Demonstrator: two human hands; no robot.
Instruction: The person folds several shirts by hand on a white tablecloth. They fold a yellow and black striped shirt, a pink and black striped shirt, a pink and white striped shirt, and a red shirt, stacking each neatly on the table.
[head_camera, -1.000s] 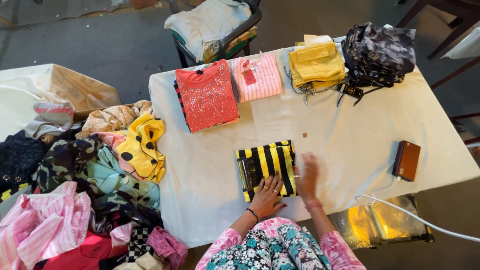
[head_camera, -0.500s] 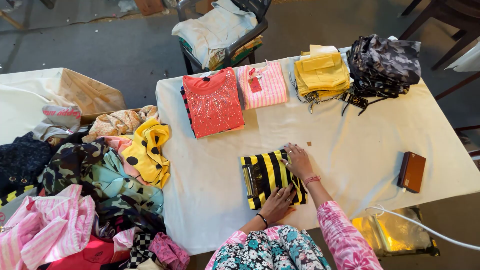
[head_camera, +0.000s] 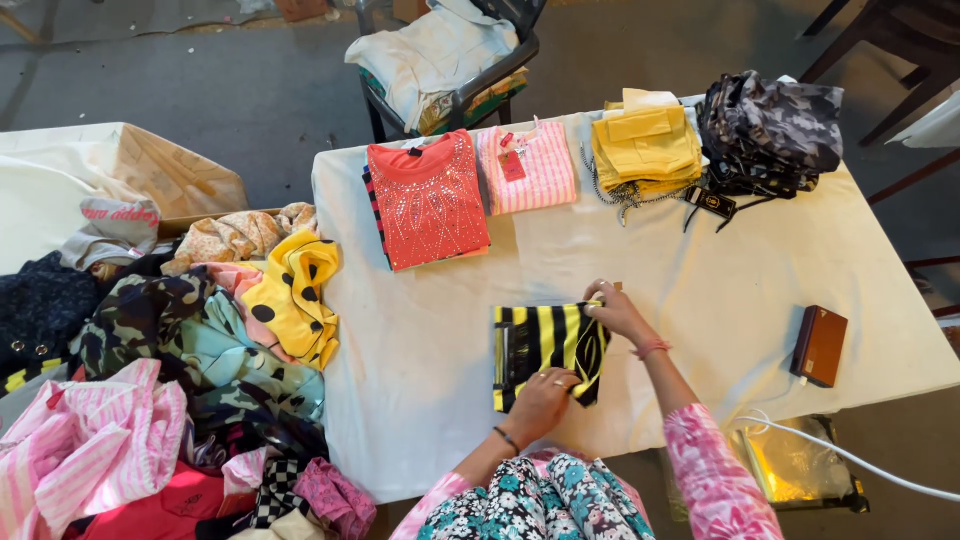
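A folded yellow-and-black striped garment (head_camera: 540, 345) lies on the white-covered table (head_camera: 700, 290) near its front edge. My left hand (head_camera: 545, 395) grips the garment's near right corner. My right hand (head_camera: 615, 308) pinches its far right corner. Both arms wear pink flowered sleeves.
Along the table's far side lie a folded orange-red top (head_camera: 428, 198), a pink striped top (head_camera: 526, 168), a yellow stack (head_camera: 645, 145) and a dark patterned pile (head_camera: 770, 130). A brown case (head_camera: 820, 345) sits at the right. A heap of loose clothes (head_camera: 180, 380) fills the left; a chair (head_camera: 440, 60) stands behind.
My right hand has slid from the garment's right side up to its far right corner. My left hand has closed on the near right corner. The camera view has shifted, so the table appears further right.
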